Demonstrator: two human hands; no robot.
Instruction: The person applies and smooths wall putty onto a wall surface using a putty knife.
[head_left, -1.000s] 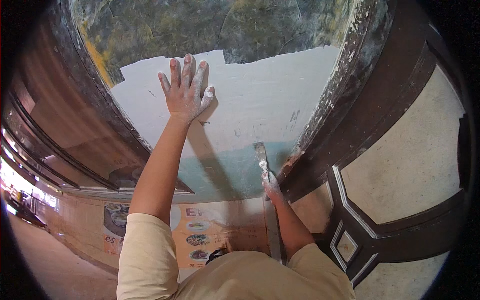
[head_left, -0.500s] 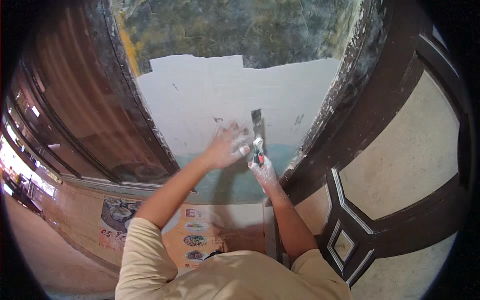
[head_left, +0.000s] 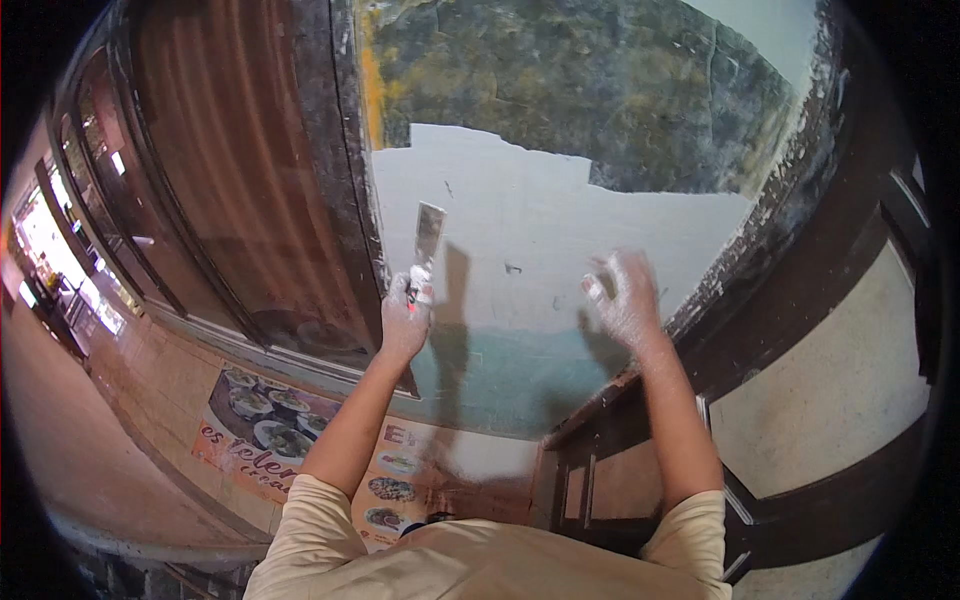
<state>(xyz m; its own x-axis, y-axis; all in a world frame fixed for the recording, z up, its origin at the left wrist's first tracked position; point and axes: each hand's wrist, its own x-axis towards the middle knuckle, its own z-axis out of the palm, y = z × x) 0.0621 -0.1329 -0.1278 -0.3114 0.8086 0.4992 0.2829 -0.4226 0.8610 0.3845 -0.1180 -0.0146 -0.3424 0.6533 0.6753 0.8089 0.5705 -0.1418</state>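
Note:
My left hand (head_left: 407, 312), dusted white, is closed round the handle of a putty knife (head_left: 430, 233). Its flat blade points up in front of the wall and casts a shadow beside it. White paste clings to the knife near the handle. To the right, my right hand (head_left: 628, 295) is raised before the wall, whitened and holding nothing; its fingers are apart and slightly blurred. Behind both hands a white coat of filler (head_left: 540, 230) covers the middle of the wall, with a few small dark marks in it.
Above the filler the wall is mottled dark green (head_left: 580, 95); below lies a teal band (head_left: 490, 375). A brown-framed glass panel (head_left: 235, 180) stands left, a dark wooden panelled door (head_left: 820, 370) right. Printed banners (head_left: 265, 430) cover part of the floor.
The putty knife has passed from my right hand to my left. My hands have moved apart, the right one now free of the knife. The view has swung, shifting the wall rightward.

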